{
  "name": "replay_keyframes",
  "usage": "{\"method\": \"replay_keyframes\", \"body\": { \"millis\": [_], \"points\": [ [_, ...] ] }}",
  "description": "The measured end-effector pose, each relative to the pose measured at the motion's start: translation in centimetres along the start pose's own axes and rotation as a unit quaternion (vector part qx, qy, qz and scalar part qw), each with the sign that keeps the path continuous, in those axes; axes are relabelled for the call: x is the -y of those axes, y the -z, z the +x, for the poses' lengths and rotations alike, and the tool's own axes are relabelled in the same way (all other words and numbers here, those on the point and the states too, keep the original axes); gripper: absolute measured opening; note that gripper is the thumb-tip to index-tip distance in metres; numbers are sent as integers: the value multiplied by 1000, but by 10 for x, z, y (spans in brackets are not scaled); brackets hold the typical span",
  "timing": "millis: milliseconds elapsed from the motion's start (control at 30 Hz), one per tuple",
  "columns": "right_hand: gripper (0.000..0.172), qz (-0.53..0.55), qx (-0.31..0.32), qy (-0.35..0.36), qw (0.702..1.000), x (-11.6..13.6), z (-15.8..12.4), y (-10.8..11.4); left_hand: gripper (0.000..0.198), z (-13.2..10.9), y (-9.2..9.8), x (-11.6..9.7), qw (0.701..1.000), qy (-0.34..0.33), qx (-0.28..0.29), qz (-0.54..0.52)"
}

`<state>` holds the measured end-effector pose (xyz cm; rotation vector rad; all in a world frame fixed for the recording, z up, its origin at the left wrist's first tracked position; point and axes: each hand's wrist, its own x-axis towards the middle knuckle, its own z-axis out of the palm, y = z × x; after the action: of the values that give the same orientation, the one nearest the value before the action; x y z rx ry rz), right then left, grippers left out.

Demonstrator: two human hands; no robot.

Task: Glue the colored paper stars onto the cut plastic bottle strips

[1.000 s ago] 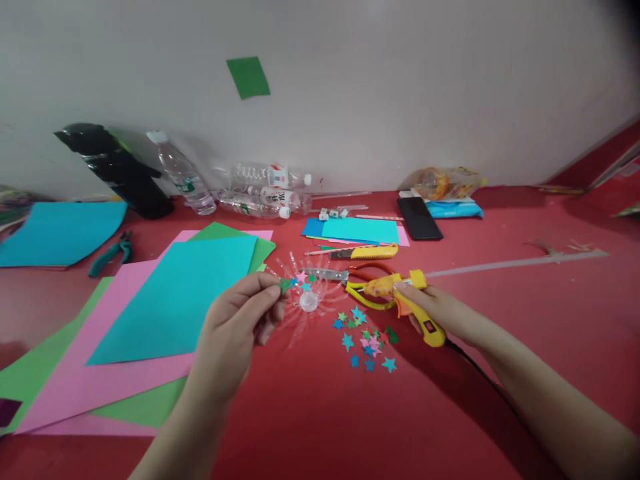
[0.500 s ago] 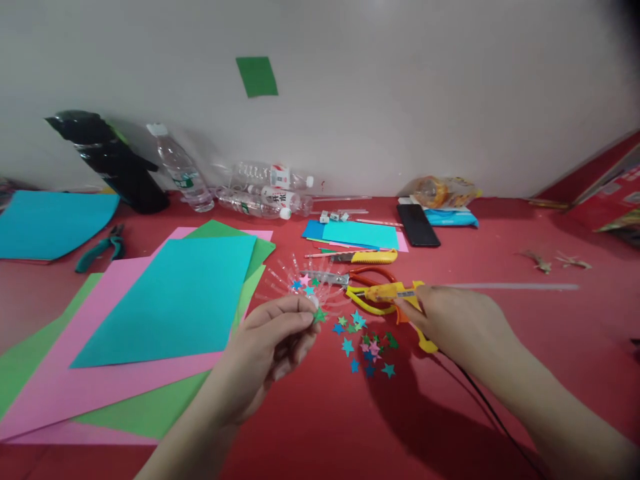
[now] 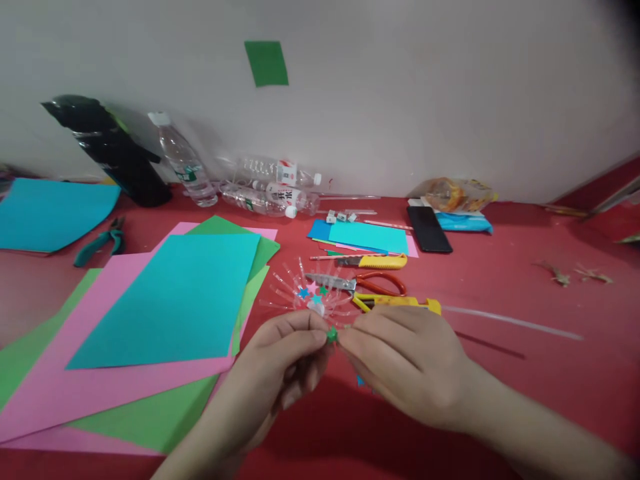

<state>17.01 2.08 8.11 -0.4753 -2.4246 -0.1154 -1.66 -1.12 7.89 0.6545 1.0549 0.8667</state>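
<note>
Star (image 3: 333,335) between left hand (image 3: 293,355) and right hand (image 3: 413,363), paper sheets (image 3: 175,300) leftward, scissors (image 3: 349,283) behind, bottles (image 3: 263,201) before wall (image 3: 400,100)

matt green star (image 3: 333,335), smooth teal paper (image 3: 170,300), glossy plastic bottle (image 3: 186,167), shiny metal blades (image 3: 336,283).

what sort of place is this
It looks like a craft table, though whether at home or in a classroom I can't tell. The signs are coloured paper sheets, scissors, and a small green star in the left hand.

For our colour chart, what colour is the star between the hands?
The star is green, seen best in the head view.
</note>
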Motion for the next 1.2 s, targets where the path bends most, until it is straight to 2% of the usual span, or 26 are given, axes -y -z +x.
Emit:
{"method": "replay_keyframes", "body": {
  "millis": [133,200,233,300,400,467,567,700,800,1000,1100,1200],
  "points": [
    [14,6,2,9,1000,0,2,0,19,-2,0,-4,999,8,-10,45],
    [16,32,7,-23,999,-2,4,3,21,-6,4,-11,991,-26,-21,133],
    [17,54,9,-53,997,-3,6,5,23,-8,7,-14,979,-65,-35,192],
    [16,116,15,-125,985,-7,9,8,23,-13,16,-19,931,-164,-75,317],
    [13,211,25,-207,955,-14,15,8,21,-15,25,-18,839,-228,-104,484],
    [13,250,41,-241,937,-17,17,5,20,-13,26,-12,795,-259,-107,538],
    [13,270,74,-273,920,-18,19,-2,21,-7,21,-2,752,-279,-119,586],
    [13,275,87,-280,916,-18,18,-8,23,-3,15,4,715,-296,-149,616],
    [12,289,96,-290,908,-18,18,-9,21,-3,18,6,703,-312,-166,617],
    [11,311,111,-284,900,-18,17,-13,19,0,23,13,706,-336,-168,601],
    [11,286,108,-240,921,-19,13,-16,21,0,20,14,727,-335,-171,575],
    [15,220,102,-181,953,-20,9,-18,26,0,18,15,763,-288,-161,556]
  ]
}}
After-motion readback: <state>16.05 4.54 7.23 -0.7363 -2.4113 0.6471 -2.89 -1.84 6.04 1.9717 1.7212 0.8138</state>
